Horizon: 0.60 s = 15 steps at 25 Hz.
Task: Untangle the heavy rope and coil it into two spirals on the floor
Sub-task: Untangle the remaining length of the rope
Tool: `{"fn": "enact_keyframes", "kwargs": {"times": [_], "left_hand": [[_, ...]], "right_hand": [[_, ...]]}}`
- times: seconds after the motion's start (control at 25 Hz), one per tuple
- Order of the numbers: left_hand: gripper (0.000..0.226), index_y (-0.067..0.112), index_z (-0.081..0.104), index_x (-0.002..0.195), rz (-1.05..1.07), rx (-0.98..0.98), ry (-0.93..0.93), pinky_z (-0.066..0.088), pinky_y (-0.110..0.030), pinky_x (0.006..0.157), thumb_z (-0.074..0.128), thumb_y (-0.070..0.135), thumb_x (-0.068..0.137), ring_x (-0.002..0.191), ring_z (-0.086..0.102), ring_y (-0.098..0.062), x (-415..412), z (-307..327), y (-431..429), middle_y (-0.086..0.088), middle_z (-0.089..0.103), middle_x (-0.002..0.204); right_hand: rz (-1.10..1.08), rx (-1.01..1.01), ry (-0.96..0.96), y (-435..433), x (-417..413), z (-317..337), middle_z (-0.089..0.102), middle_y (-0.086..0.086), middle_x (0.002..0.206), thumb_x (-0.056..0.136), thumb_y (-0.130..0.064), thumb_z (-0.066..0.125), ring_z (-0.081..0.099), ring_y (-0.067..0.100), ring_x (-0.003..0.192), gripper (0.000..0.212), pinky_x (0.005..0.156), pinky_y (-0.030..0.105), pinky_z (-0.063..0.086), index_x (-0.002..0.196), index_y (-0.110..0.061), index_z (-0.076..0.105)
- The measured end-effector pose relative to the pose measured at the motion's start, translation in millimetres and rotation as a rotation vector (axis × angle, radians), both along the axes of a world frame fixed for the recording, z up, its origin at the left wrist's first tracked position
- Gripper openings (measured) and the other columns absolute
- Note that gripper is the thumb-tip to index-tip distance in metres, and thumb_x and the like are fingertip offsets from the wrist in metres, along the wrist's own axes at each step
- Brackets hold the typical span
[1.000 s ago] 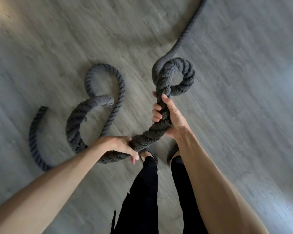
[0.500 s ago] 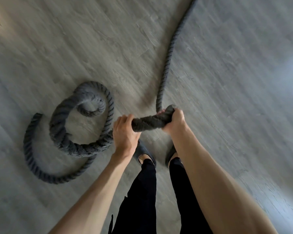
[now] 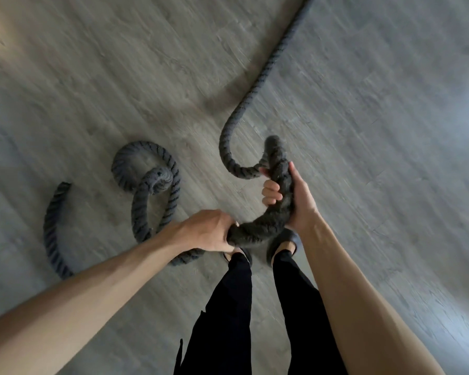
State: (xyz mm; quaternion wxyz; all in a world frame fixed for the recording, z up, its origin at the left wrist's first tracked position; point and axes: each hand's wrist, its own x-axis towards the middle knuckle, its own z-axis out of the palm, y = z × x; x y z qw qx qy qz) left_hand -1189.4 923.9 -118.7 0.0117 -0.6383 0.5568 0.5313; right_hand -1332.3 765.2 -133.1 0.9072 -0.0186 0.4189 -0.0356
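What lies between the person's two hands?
A short curved stretch of rope, gripped by the left hand and the right hand, in the head view.

Rope (image 3: 257, 230): thick twisted fibre, dk grey w/ darker strand lines, matt & rough; the raised stretch looks fuzzy, almost woolly, vs. a tighter, cleaner twist on the parts lying flat. Floor (image 3: 363, 131): grey wood-grain planks, smooth, mostly matt w/ a faint pale sheen at the right edge. Trousers (image 3: 228, 307): plain black cloth, matt; shoes (image 3: 280, 240) dark, smooth-looking, material unclear.
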Motion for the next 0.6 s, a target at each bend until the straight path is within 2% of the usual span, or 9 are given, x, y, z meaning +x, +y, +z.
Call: {"fn": "enact_keyframes", "kwargs": {"times": [0.08, 0.12, 0.2, 0.24, 0.32, 0.4, 0.48, 0.56, 0.6], "left_hand": [[0.024, 0.014, 0.063, 0.075, 0.205, -0.274, -0.211, 0.048, -0.029, 0.071, 0.076, 0.035, 0.08, 0.063, 0.062, -0.017, 1, -10, 6, 0.001, 0.066, 0.068], [0.025, 0.015, 0.064, 0.078, 0.27, -0.361, -0.357, 0.048, -0.032, 0.077, 0.081, 0.033, 0.075, 0.069, 0.062, -0.017, -2, -13, 7, 0.002, 0.067, 0.073], [0.039, 0.016, 0.065, 0.087, 0.354, -0.368, -0.598, 0.044, -0.036, 0.086, 0.09, 0.028, 0.06, 0.084, 0.062, -0.02, -17, -19, -2, 0.0, 0.067, 0.083], [0.044, 0.016, 0.064, 0.089, 0.395, -0.351, -0.632, 0.043, -0.037, 0.088, 0.091, 0.026, 0.055, 0.089, 0.061, -0.022, -30, -20, -7, -0.001, 0.066, 0.086], [0.043, 0.016, 0.061, 0.09, 0.432, -0.368, -0.589, 0.04, -0.037, 0.091, 0.089, 0.027, 0.059, 0.092, 0.059, -0.022, -48, -18, -9, 0.0, 0.063, 0.088], [0.04, 0.016, 0.057, 0.096, 0.304, -0.379, -0.435, 0.038, -0.034, 0.094, 0.081, 0.036, 0.072, 0.094, 0.058, -0.02, -45, -12, -7, 0.003, 0.06, 0.092], [0.043, 0.018, 0.055, 0.107, 0.042, -0.311, -0.176, 0.036, -0.032, 0.097, 0.075, 0.043, 0.077, 0.096, 0.058, -0.015, -25, 1, -12, 0.008, 0.061, 0.098], [0.043, 0.023, 0.058, 0.107, -0.17, -0.128, -0.006, 0.039, -0.028, 0.092, 0.075, 0.044, 0.074, 0.088, 0.058, -0.01, -3, 13, -33, 0.011, 0.063, 0.092], [0.04, 0.025, 0.06, 0.101, -0.239, -0.014, 0.031, 0.042, -0.028, 0.086, 0.077, 0.046, 0.071, 0.082, 0.058, -0.009, 3, 17, -47, 0.01, 0.065, 0.086]], "right_hand": [[-0.013, -0.074, 0.328, -7, -3, -6, 0.068, 0.011, 0.082, 0.101, -0.06, 0.041, 0.067, 0.022, 0.066, 0.066, 0.065, 0.035, 0.059, 0.125, 0.0, 0.054], [0.012, -0.101, 0.462, -5, -1, -9, 0.073, 0.017, 0.097, 0.101, -0.059, 0.043, 0.073, 0.03, 0.08, 0.063, 0.074, 0.041, 0.061, 0.127, -0.002, 0.051], [0.029, -0.089, 0.61, 7, 13, -11, 0.072, 0.021, 0.115, 0.1, -0.053, 0.053, 0.073, 0.037, 0.096, 0.054, 0.078, 0.047, 0.061, 0.127, -0.006, 0.048], [-0.018, -0.066, 0.671, 13, 20, -13, 0.072, 0.02, 0.112, 0.099, -0.047, 0.059, 0.073, 0.036, 0.092, 0.05, 0.074, 0.046, 0.061, 0.125, -0.007, 0.049], [-0.106, -0.036, 0.766, 16, 22, -16, 0.069, 0.015, 0.088, 0.097, -0.038, 0.065, 0.069, 0.03, 0.068, 0.041, 0.058, 0.04, 0.059, 0.119, -0.006, 0.054], [-0.13, -0.03, 0.676, 10, 9, -15, 0.057, 0.007, 0.069, 0.097, -0.036, 0.064, 0.056, 0.021, 0.05, 0.037, 0.048, 0.029, 0.05, 0.114, -0.005, 0.056], [-0.104, -0.015, 0.453, 3, -13, -13, 0.049, 0.001, 0.062, 0.098, -0.039, 0.06, 0.047, 0.013, 0.044, 0.041, 0.044, 0.024, 0.045, 0.121, -0.004, 0.056], [-0.049, -0.019, 0.174, -6, -33, -9, 0.043, -0.003, 0.061, 0.1, -0.042, 0.055, 0.041, 0.009, 0.044, 0.049, 0.043, 0.023, 0.042, 0.132, -0.005, 0.052], [-0.02, -0.032, 0.056, -11, -39, -8, 0.041, -0.004, 0.061, 0.101, -0.044, 0.053, 0.04, 0.008, 0.044, 0.052, 0.043, 0.022, 0.04, 0.136, -0.006, 0.049]]}}
